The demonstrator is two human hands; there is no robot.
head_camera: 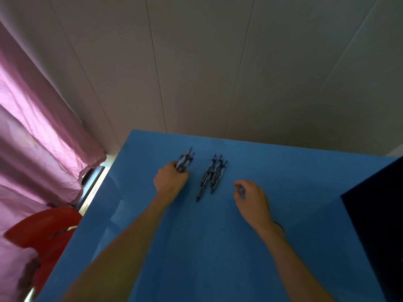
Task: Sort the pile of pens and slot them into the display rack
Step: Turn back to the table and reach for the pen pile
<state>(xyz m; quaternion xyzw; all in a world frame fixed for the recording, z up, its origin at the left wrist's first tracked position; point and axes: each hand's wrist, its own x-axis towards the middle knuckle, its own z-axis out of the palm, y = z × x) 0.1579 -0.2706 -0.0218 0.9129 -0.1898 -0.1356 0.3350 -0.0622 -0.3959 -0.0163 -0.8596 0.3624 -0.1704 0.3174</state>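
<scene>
My left hand (pixel 171 182) grips a bundle of dark blue-and-white pens (pixel 185 159), whose ends stick out past my fingers toward the wall. To its right a small group of similar pens (pixel 212 176) lies side by side on the blue table (pixel 218 247), pointing away from me. My right hand (pixel 250 198) hovers right of that group with its fingers loosely curled and nothing in them. No display rack is in view.
A pale panelled wall stands behind the table's far edge. A pink curtain (pixel 37 138) hangs at the left, with a red chair (pixel 41 234) below it. A dark object (pixel 377 214) covers the table's right edge.
</scene>
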